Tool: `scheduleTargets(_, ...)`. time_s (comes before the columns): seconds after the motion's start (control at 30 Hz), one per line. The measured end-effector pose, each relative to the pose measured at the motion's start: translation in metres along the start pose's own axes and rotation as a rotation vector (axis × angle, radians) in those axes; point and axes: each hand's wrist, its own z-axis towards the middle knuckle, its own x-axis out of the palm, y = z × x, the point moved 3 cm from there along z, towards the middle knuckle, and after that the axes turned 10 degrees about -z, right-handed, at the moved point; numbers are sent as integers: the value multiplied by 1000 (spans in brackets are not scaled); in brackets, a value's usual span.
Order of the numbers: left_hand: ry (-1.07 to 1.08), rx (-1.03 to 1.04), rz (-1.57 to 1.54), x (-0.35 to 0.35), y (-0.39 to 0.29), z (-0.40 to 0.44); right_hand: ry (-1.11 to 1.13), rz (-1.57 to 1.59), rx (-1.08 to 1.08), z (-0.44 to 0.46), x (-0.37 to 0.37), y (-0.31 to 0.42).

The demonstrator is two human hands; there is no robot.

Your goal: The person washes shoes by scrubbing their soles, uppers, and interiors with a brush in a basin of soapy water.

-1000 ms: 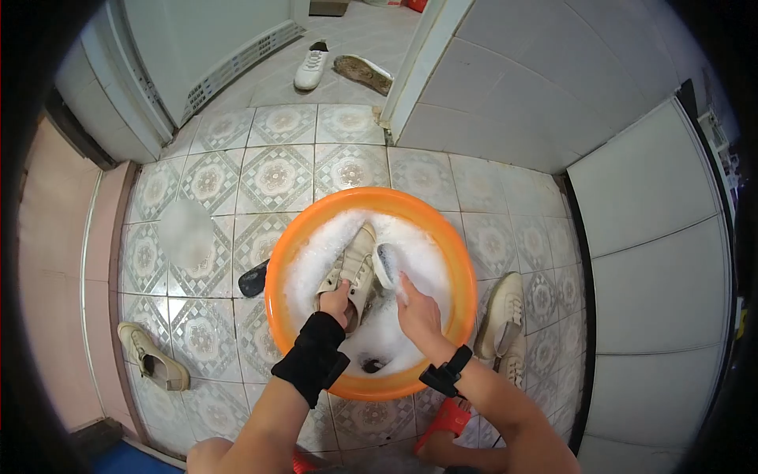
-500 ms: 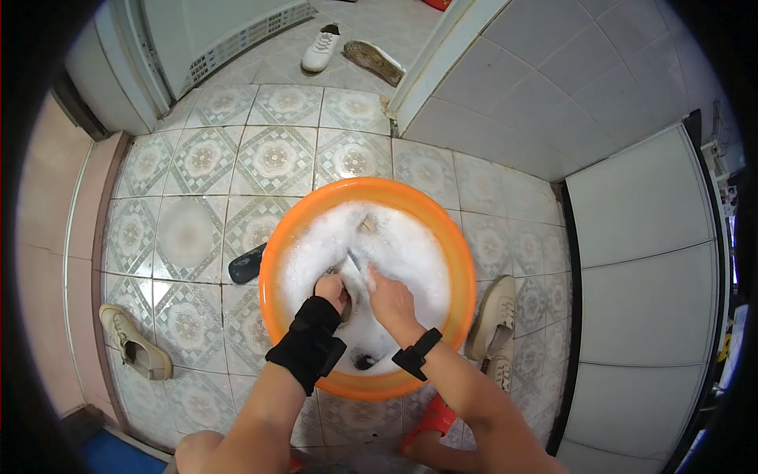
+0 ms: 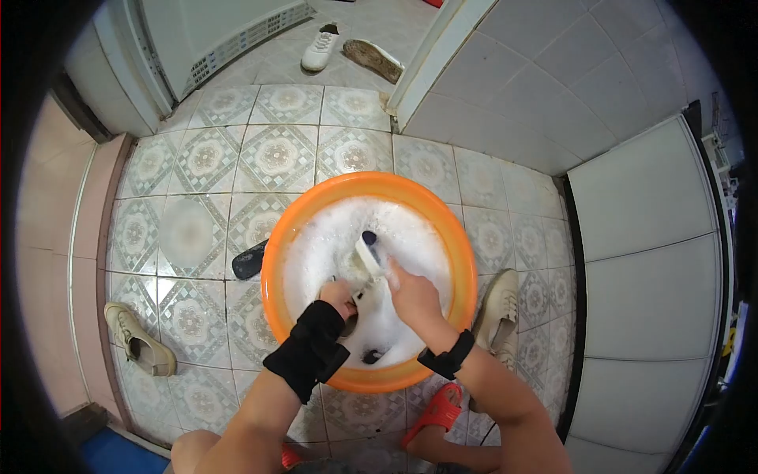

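While the left hand (image 3: 338,297) curls around the edge of a pale shoe (image 3: 352,322), the right hand (image 3: 414,299) is closed on the handle of a white brush (image 3: 368,257). The shoe lies in an orange basin (image 3: 466,272), mostly covered by white foam (image 3: 418,237), with only part of its opening and laced upper showing. Foam hides some of the left fingertips. The brush is tilted, its dark end pointing away from the person, over the front of the shoe; whether its bristles touch the shoe cannot be told.

A black band (image 3: 304,347) wraps the left wrist, and a black strap (image 3: 448,355) circles the right. Near the basin's close side, a dark thing (image 3: 371,356) pokes through the foam, too covered to identify.

The basin stands on patterned tiles (image 3: 197,316). A black object (image 3: 250,261) lies just beside it on the left, and a loose shoe (image 3: 140,340) rests farther out that way. Off the basin's right side is another pale one, the beige shoe (image 3: 497,308). Beyond, near the doorway, a white shoe (image 3: 320,49) sits beside an upturned shoe (image 3: 373,60) with a dirty sole. The person wears red slippers (image 3: 442,411).
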Motion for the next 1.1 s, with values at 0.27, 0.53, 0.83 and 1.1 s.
scheduleTargets(0.27, 6, 135, -33, -3, 12, -1, -158, -138, -111, 27, 37, 4)
scheduleTargets(0.53, 204, 94, -102, -16, -3, 10, 66, 4, -159, -40, 11, 38)
scheduleTargets(0.83, 146, 68, -180, 16, -22, -29, -120, 6, -167, -16, 11, 41)
scheduleTargets(1.1, 260, 71, -163, 13, -24, -21, -329, -12, -45, 42, 19, 0)
